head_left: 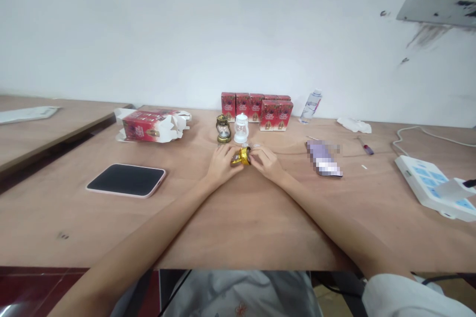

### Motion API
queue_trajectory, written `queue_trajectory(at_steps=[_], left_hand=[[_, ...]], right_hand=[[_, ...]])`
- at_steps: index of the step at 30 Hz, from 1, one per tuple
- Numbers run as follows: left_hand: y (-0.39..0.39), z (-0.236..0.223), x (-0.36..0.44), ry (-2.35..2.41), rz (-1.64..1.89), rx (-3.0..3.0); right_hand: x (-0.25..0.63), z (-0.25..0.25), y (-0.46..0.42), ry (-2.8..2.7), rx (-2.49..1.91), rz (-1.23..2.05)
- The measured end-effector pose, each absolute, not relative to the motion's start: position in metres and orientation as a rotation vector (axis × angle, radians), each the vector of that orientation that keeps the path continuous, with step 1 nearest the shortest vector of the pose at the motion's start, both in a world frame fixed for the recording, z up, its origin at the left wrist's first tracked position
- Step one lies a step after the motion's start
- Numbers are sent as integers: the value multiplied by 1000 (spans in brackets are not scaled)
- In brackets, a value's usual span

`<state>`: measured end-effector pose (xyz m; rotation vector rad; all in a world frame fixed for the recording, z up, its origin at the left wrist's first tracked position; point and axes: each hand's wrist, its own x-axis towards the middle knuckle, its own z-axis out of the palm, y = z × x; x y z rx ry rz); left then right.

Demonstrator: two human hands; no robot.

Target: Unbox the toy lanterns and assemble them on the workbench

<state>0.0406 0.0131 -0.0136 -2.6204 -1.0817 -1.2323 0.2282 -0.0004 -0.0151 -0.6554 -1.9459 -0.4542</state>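
Grasps a gold miniature lantern (241, 157) at frame centre with the left hand (223, 162), pinches its base with the right hand (268, 162), apparently working there, likely needing steadiness next.

Front lantern (244, 155) is gleaming gold | second lantern (223, 130) is showing bronze | third lantern (241, 130) is showing white | boxes (268, 115) are showing red, lantern-printed
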Motion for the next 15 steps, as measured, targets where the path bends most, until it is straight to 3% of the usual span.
queue_trajectory(at_steps=[9,15], left_hand=[[12,3,30,-836,-1541,-2821],[14,8,24,-1232,-1897,-3141]], right_hand=[[234,-11,-7,-2063,-563,-197],[232,-11,-7,-2093,-518,-153]])
